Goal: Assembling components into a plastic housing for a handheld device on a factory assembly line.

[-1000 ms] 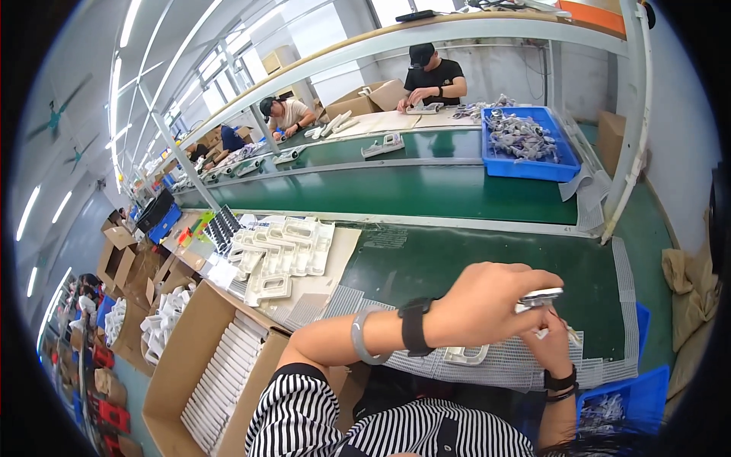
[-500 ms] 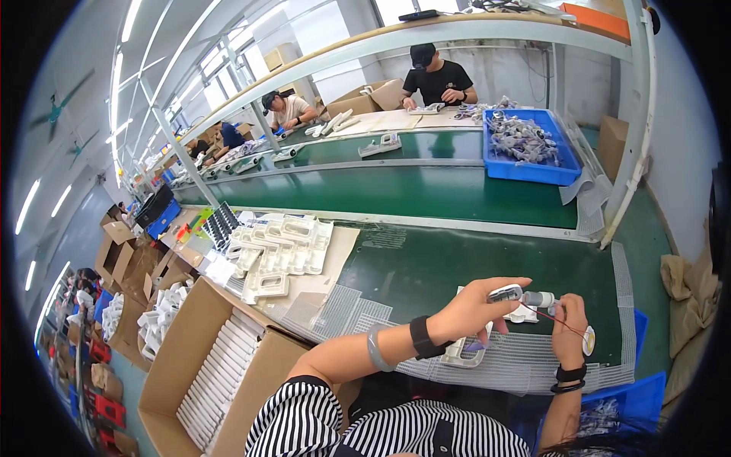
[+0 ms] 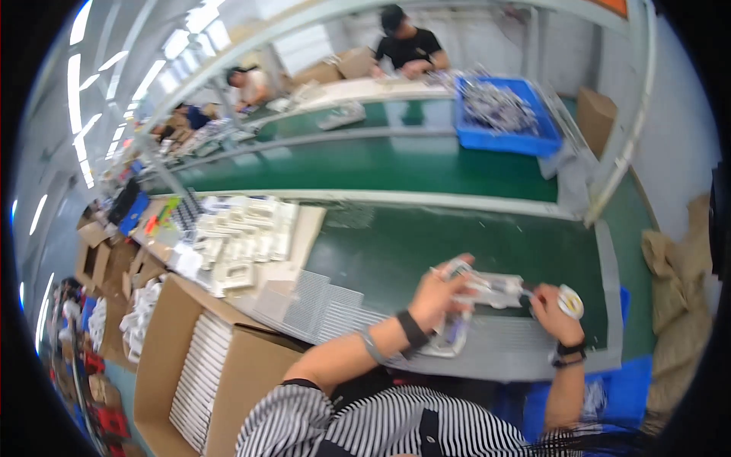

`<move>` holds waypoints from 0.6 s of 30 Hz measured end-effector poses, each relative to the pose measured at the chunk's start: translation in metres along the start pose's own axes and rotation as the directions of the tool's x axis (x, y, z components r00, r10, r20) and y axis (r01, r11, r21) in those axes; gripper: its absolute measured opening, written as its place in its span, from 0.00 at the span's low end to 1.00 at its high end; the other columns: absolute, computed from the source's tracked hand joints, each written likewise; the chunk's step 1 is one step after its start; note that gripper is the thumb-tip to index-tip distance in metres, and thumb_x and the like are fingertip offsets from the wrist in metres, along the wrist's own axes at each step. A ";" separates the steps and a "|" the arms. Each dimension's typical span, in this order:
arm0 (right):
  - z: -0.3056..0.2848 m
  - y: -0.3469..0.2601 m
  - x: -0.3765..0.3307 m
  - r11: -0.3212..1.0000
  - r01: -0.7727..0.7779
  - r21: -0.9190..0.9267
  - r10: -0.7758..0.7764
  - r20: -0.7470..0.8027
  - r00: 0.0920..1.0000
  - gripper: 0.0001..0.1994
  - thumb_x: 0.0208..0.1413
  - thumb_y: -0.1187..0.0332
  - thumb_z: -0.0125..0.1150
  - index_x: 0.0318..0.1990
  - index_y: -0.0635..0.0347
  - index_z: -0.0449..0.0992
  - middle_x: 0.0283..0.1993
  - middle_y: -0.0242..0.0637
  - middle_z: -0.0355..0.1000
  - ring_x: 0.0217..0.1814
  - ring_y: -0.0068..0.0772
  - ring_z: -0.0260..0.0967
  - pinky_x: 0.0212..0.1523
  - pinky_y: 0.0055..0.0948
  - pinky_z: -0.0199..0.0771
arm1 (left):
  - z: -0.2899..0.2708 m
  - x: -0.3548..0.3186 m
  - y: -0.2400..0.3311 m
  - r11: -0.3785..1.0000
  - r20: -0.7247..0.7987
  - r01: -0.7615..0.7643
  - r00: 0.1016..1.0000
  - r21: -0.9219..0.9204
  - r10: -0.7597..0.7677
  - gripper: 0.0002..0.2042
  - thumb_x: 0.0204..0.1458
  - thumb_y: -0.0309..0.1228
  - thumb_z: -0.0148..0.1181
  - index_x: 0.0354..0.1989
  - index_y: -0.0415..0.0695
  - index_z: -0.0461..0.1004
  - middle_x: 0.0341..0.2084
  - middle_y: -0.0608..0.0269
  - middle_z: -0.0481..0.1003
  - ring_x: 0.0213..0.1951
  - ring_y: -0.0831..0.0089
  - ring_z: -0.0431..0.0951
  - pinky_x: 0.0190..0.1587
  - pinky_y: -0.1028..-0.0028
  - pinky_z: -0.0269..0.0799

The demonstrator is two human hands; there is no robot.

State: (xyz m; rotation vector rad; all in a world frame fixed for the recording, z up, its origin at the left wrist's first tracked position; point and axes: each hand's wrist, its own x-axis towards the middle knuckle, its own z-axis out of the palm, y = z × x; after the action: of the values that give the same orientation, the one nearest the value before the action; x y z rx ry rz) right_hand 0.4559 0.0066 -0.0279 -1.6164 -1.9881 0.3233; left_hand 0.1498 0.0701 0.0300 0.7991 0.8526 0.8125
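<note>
The picture is blurred by motion. My left hand [image 3: 440, 293] is closed on the left end of a white plastic housing [image 3: 496, 290], low over the green work surface [image 3: 396, 255]. My right hand [image 3: 557, 316] is at the housing's other end, thumb and fingers pinched by a small dark part [image 3: 527, 295]; what they grip is too smeared to name. Beside the right hand is a round white and yellowish piece [image 3: 570, 302]. Below my left hand, a second white housing [image 3: 448, 344] lies near the front edge, partly hidden by my wrist.
White housings [image 3: 247, 228] are stacked on cardboard to the left. A carton [image 3: 251, 381] of white parts stands at my left. Beyond runs a green conveyor [image 3: 365, 164] with a blue bin [image 3: 506, 141] of wrapped parts. A person [image 3: 411, 49] works opposite; blue bins sit low right.
My hands have lowered toward the work surface. The grey-white cylinder and red wire seen between them before are no longer distinguishable; a long white housing now shows there. The whole view has shifted.
</note>
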 end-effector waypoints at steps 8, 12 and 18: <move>0.019 -0.024 0.054 0.980 0.149 -0.129 -0.147 0.023 0.989 0.09 0.60 0.63 0.58 0.38 0.60 0.78 0.37 0.40 0.78 0.43 0.49 0.76 0.45 0.46 0.76 | -0.050 0.018 0.018 0.291 0.157 -0.373 0.811 0.881 0.564 0.13 0.56 0.32 0.67 0.48 0.43 0.83 0.43 0.53 0.81 0.42 0.58 0.82 0.43 0.66 0.78; 0.015 -0.027 0.058 0.982 0.043 -0.184 -0.006 0.197 0.980 0.12 0.61 0.62 0.60 0.45 0.60 0.79 0.50 0.41 0.78 0.54 0.47 0.74 0.55 0.40 0.75 | -0.053 0.011 0.023 0.135 0.118 -0.220 0.842 0.966 0.526 0.15 0.54 0.36 0.69 0.48 0.45 0.82 0.36 0.56 0.82 0.38 0.57 0.82 0.39 0.65 0.77; 0.013 -0.059 0.077 0.951 0.262 -0.162 -0.252 0.080 0.964 0.20 0.55 0.67 0.64 0.56 0.61 0.75 0.51 0.43 0.74 0.55 0.48 0.71 0.57 0.43 0.70 | -0.057 -0.002 0.012 0.045 0.067 -0.115 0.809 0.992 0.583 0.19 0.55 0.37 0.68 0.55 0.47 0.76 0.27 0.55 0.80 0.30 0.55 0.81 0.33 0.59 0.75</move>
State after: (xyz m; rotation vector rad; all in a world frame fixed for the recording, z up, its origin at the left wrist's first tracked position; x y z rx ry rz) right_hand 0.3905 0.0672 0.0120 -1.4360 -2.2944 0.1019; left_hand 0.0967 0.0892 0.0168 2.2507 1.6277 0.7685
